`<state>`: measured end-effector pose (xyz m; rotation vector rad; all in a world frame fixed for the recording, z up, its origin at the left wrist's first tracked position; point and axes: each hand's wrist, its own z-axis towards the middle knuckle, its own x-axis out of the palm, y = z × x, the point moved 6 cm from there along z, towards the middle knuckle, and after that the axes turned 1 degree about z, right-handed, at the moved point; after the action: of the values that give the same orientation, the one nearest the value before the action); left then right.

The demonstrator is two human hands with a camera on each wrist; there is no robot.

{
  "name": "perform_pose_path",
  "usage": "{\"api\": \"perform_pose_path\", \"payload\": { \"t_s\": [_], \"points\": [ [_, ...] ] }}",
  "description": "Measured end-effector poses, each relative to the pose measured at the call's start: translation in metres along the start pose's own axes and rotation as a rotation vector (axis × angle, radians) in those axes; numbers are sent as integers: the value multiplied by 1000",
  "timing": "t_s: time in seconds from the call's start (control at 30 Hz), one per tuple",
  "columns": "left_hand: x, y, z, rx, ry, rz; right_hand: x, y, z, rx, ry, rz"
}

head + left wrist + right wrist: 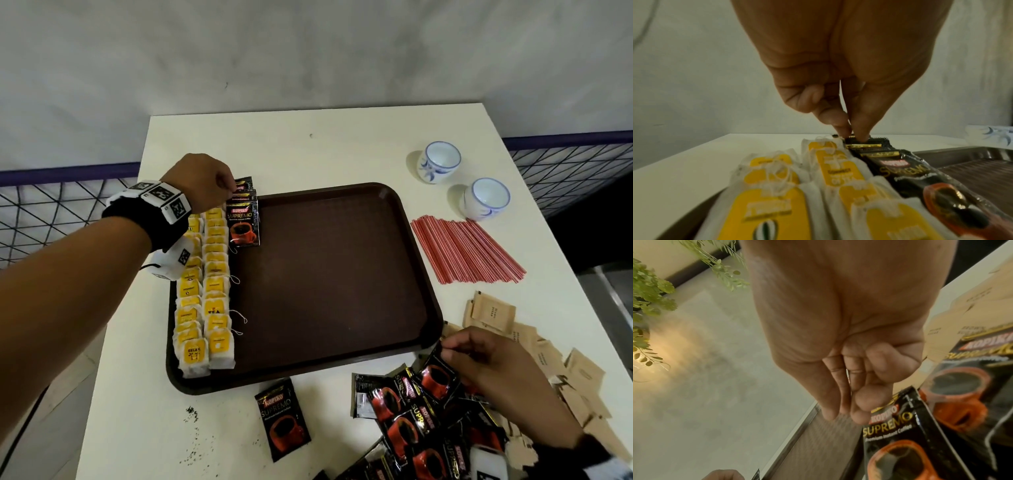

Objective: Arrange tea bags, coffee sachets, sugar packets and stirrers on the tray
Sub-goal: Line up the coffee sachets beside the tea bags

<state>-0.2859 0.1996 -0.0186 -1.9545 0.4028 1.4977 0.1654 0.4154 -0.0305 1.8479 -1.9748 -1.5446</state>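
Note:
A dark brown tray (pixel 342 356) lies mid-table. Two rows of yellow-tagged tea bags (pixel 202 291) fill its left side. Beside them at the far left corner lie a few overlapping black coffee sachets (pixel 244 222). My left hand (pixel 205 181) pinches the top edge of the farthest sachet (pixel 875 142) between thumb and forefinger. My right hand (pixel 479 356) sits at the tray's near right corner and pinches the top of a coffee sachet (pixel 898 431) lifted from the loose pile (pixel 411 421). Brown sugar packets (pixel 555 363) and red stirrers (pixel 466 250) lie right of the tray.
Two white-and-blue cups (pixel 440 161) (pixel 486 197) stand at the table's far right. One coffee sachet (pixel 282 418) lies alone on the white table (pixel 308 147) in front of the tray. Dark crumbs (pixel 191 414) dot the near left. Most of the tray floor is bare.

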Motion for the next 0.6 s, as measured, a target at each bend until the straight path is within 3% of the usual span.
{"api": "perform_pose_path", "payload": {
  "t_s": [0.1, 0.23, 0.37, 0.6],
  "points": [
    [-3, -10, 3, 77, -59, 21, -2, 0, 2, 1, -6, 3],
    [3, -22, 10, 118, -36, 26, -3, 4, 1, -19, 0, -10],
    [1, -57, 0, 238, -122, -31, -14, 0, 1, -12, -49, -51],
    [50, -138, -62, 410, 58, -129, -14, -1, 4, -7, -29, -238]
  ]
}}
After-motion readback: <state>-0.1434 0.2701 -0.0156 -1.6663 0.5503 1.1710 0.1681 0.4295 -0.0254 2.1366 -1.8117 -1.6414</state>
